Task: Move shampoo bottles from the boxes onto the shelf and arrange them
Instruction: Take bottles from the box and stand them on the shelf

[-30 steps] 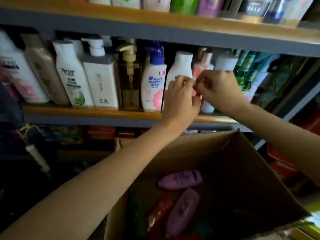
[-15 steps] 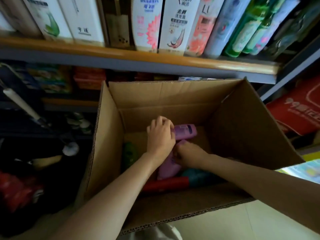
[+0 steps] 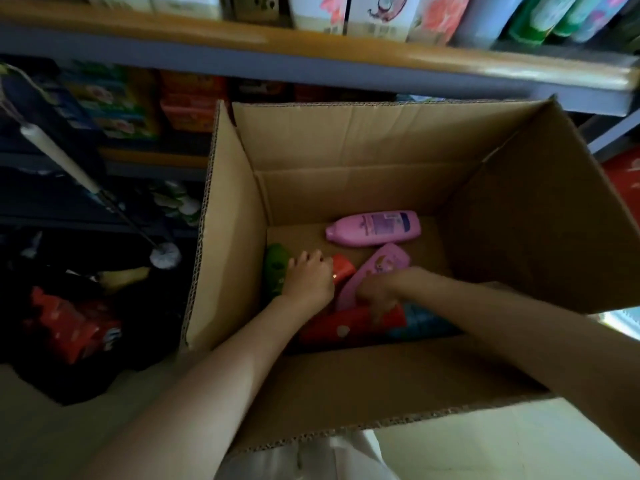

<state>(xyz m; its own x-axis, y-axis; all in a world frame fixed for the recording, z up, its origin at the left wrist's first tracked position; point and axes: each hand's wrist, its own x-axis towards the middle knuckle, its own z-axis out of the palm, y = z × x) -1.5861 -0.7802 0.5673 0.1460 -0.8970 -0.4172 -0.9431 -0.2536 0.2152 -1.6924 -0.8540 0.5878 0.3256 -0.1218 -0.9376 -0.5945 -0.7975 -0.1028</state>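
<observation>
Below stocked shelf [image 3: 311, 46], cardboard box [image 3: 346, 382] on floor [image 3: 485, 445].

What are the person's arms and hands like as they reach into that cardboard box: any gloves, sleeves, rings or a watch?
Both forearms are bare from the frame edge down, with no sleeves in view. The left hand and right hand wear no gloves, and no watch or bracelet shows at either wrist. The picture is too soft to rule out rings on the fingers.

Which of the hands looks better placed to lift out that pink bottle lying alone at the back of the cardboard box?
Probably the right hand: it rests nearer that pink bottle; the left hand is over by the green bottle.
</observation>
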